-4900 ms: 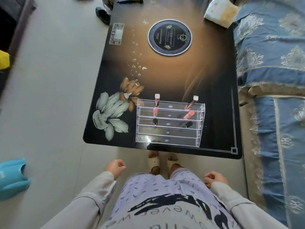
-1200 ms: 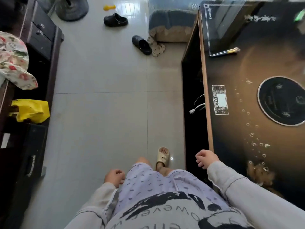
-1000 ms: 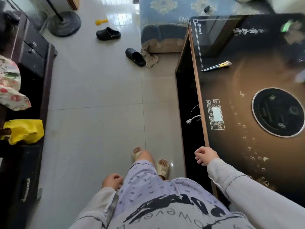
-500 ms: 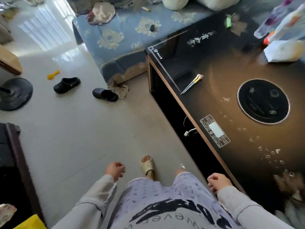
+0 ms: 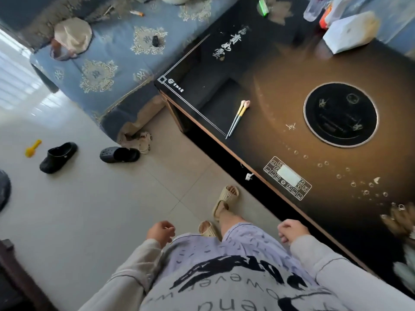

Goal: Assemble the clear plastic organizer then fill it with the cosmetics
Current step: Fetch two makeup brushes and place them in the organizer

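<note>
The left hand [image 5: 160, 232] hangs by the person's side with its fingers loosely curled, and it holds nothing. The right hand [image 5: 290, 231] hangs the same way, holding nothing, just beside the edge of the dark table [image 5: 280, 70]. The organizer is out of the picture, so I cannot tell where it is. On the table lie two thin sticks [image 5: 238, 117] side by side, near a round black ring [image 5: 340, 114] and a small button panel [image 5: 287, 178]. A white box [image 5: 350, 32] sits at the far end. On the floor, two black shoes [image 5: 120, 154] and a yellow scoop [image 5: 33, 148] lie near a blue sofa [image 5: 107, 63]. The person wears tan slippers [image 5: 225, 199].
</note>
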Demonstrator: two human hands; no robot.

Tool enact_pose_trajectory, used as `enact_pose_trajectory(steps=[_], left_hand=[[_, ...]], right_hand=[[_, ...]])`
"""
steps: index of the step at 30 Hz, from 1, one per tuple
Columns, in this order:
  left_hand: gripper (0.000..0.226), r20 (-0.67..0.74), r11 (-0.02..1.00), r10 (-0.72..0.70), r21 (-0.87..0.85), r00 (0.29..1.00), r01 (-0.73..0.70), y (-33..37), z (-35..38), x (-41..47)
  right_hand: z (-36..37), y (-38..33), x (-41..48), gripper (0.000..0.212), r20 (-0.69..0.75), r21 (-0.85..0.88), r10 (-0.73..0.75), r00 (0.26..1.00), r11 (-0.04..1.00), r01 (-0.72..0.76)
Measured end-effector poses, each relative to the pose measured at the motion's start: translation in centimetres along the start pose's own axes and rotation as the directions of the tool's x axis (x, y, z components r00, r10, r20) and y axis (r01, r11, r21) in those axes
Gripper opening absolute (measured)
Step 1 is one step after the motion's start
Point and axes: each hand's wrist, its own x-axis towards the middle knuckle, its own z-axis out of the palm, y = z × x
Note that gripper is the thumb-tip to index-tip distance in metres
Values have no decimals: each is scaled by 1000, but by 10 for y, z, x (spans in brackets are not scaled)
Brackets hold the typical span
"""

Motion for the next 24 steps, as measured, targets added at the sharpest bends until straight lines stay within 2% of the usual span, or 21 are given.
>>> enact_pose_trajectory(steps=[3,6,12,15,19,24], left_hand=[[34,55,992,-30,122,998,23,20,0,8],[33,69,988,-15,153,998,4,57,-8,24],[32,40,991,67,111,997,-72,141,-23,49],[32,64,981,110,154,992,-119,180,-28,60],[15,89,952,176,239,980,-193,230,-31,74],[24,94,909,272,302,958,-288,293,-25,90]], right_hand=[[-16,-32,25,30,11,75,-32,999,997,31],[-32,-60,41,34,17,142,-33,999,989,31],[-51,-80,55,35,21,134,6,1000,991,-9],[-57,-85,57,35,28,142,29,999,989,-33],[-62,-102,60,32,58,162,48,997,985,-57],[-67,-162,76,28,70,198,6,998,980,-20]])
